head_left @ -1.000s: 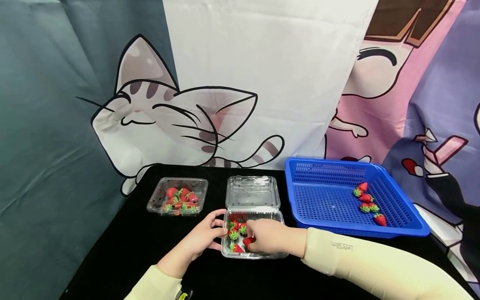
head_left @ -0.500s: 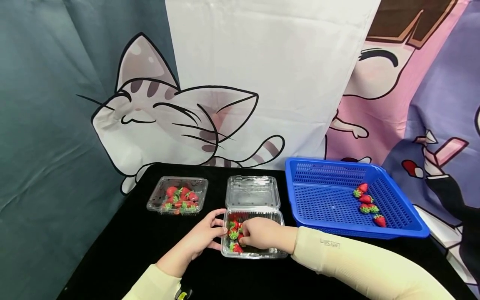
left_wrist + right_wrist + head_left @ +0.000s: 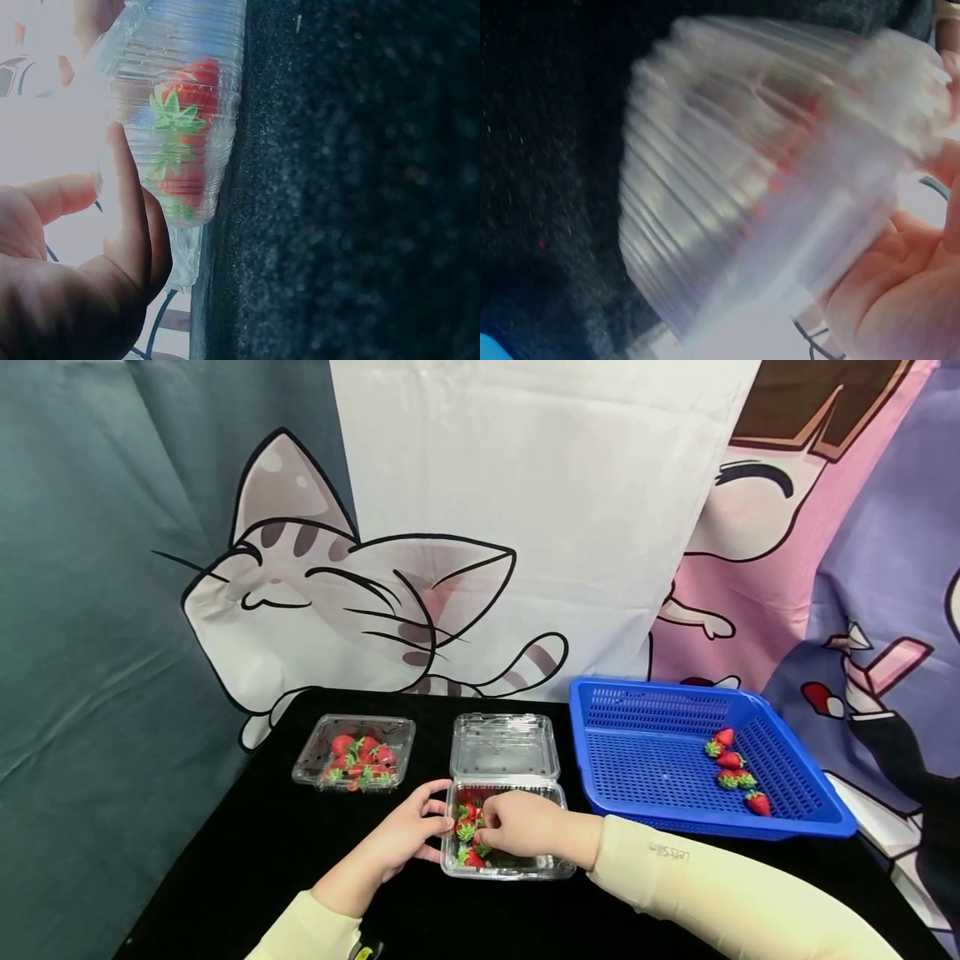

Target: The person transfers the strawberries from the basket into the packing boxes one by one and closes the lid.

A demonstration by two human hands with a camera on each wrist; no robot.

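A clear plastic clamshell box (image 3: 517, 874) lies on the black cloth, its lid (image 3: 506, 747) folded back. My left hand (image 3: 405, 831) touches the box's left side, fingers spread; in the left wrist view its fingertips meet the rim. My right hand (image 3: 525, 823) is down inside the box, fingers bent over a strawberry (image 3: 482, 848) that shows only partly at the fingertips. More strawberries (image 3: 467, 831) sit along the box's left side. Through the ribbed wall in the left wrist view, red fruit with green leaves (image 3: 178, 112) shows. The right wrist view is blurred.
To the left stands a closed clear box (image 3: 311, 768) full of strawberries. A blue perforated basket (image 3: 637, 760) at the right holds several strawberries (image 3: 730, 761) along its right side. Behind the black table (image 3: 247, 860) hangs a printed cartoon curtain (image 3: 465, 460).
My right hand has moved left inside the box with the strawberry, up to the strawberries at its left side. My left hand stays at the box's left side.
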